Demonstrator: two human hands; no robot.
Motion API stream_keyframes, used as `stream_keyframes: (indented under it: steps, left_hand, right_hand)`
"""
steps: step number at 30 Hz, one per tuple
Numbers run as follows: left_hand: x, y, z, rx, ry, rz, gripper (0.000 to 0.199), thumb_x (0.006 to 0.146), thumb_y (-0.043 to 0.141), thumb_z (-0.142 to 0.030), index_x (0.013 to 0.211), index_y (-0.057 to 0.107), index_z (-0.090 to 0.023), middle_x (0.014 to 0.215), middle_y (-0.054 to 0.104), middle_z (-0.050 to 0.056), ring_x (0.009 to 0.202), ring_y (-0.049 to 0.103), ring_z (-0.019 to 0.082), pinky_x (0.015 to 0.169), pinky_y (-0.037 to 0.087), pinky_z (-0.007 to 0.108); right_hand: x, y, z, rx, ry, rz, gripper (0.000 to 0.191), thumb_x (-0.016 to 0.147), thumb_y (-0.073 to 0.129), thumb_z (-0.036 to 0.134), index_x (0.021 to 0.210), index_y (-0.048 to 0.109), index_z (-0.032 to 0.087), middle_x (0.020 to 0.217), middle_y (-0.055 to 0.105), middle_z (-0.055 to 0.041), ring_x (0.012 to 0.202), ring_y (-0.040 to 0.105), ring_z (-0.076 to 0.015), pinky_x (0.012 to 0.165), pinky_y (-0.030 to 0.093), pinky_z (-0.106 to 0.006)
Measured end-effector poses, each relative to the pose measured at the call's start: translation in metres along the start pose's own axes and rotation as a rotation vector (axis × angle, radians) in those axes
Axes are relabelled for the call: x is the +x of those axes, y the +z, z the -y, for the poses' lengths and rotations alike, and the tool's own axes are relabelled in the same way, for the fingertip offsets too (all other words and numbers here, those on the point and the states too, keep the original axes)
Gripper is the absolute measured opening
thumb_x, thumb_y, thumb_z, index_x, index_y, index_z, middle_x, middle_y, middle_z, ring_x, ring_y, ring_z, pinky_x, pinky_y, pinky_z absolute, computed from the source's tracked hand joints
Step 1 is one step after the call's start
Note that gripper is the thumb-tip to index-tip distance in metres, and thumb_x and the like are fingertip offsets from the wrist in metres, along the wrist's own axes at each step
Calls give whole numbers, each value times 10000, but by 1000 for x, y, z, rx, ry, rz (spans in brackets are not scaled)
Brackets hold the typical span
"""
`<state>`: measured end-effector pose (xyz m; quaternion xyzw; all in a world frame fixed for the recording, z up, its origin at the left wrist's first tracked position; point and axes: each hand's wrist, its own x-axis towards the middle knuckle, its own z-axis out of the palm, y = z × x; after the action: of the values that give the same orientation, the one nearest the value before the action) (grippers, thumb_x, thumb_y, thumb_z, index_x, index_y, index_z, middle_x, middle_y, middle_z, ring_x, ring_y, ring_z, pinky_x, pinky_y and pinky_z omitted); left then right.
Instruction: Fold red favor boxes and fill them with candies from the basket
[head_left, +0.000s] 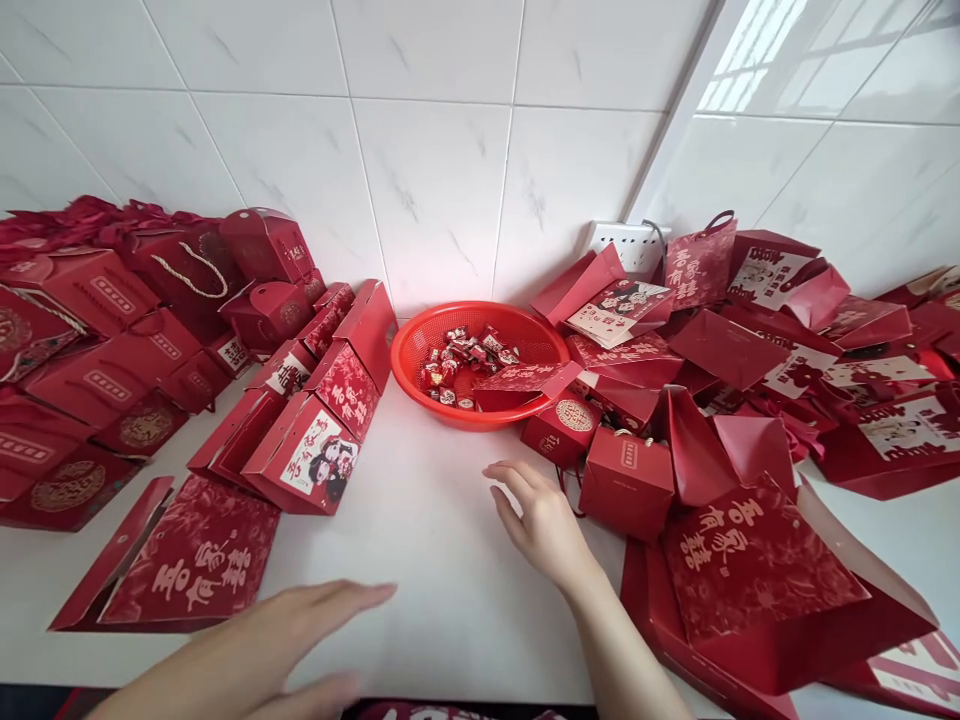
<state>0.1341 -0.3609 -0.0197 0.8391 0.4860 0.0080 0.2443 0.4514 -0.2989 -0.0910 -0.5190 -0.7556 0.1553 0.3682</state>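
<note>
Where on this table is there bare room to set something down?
The middle of the white table, bordered by the red basket behind, the box row and left hand at left, and the right hand at right. Crowded: the right side, under heaped boxes, and the far left, under stacked boxes.

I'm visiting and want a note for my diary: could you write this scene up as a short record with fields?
Surface: white table
Left hand: open, holding nothing, nearest a gold-lettered red carton
Right hand: open, fingers slightly bent, holding nothing, near red boxes
Centre: red basket holding small wrapped pieces
Far left: stacked red packages
Far right: jumbled red packaging
Behind: white tiled wall, white power strip
</note>
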Motion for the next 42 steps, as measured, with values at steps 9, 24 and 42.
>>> stream_keyframes:
  steps: [9, 24, 42]
  left_hand:
    - [91, 5, -23, -242, -7, -17, 397, 957, 413, -481, 1316, 520, -349, 1341, 573, -37, 1232, 534, 165, 1045, 436, 289]
    - [162, -14, -53, -245, 409, -138, 287, 958, 448, -343, 1006, 705, -224, 988, 719, 12, 916, 650, 165, 846, 483, 259]
    - [161, -88, -55, -266, 309, -211, 235, 909, 521, -407, 994, 643, -226, 1054, 657, 15, 949, 612, 166, 832, 499, 276]
  right_hand:
    - [20, -17, 2, 60, 393, -204, 519, 934, 481, 380, 1428, 342, 302, 1296, 536, -78, 955, 640, -210, 763, 541, -355]
    - [108, -56, -14, -132, 457, -569, 276, 915, 459, 253, 1041, 687, 159, 1080, 645, -123, 996, 605, -247, 904, 466, -388]
    - [69, -94, 50, -43, -137, 226, 228, 822, 494, -9, 818, 613, 186, 859, 568, -2, 725, 540, -111, 682, 433, -236]
